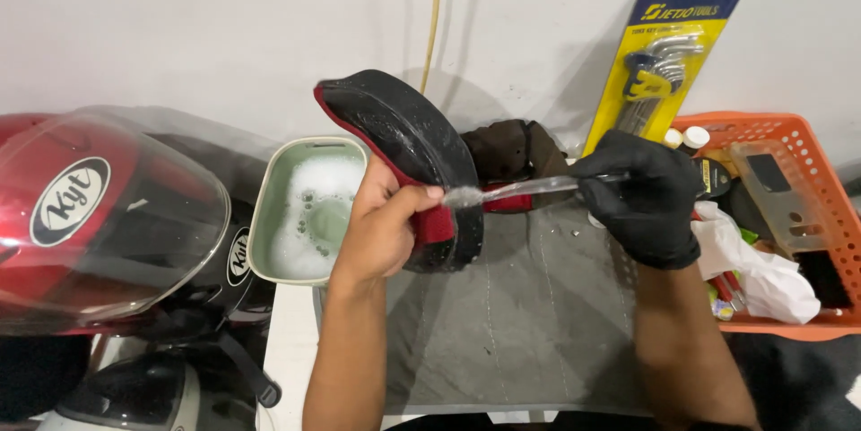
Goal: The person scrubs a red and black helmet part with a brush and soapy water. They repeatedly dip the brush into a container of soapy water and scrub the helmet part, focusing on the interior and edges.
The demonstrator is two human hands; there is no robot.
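My bare left hand (384, 226) grips a curved black helmet pad with red lining (408, 139), held upright above a grey mat (520, 323). The pad is wet and soapy. My right hand (647, 198), in a black glove, holds a clear-handled brush (525, 188) whose bristle end touches the pad's edge near my left thumb. A second dark brown and red pad (513, 151) lies behind, partly hidden by the brush and my right hand.
A pale green tub of soapy water (309, 211) stands left of the pad. A red helmet with a clear visor (90, 216) fills the left, other helmets below it. An orange basket (798, 207) of bottles, cloths and a brush stands on the right. A pack of hex keys (668, 54) leans on the wall.
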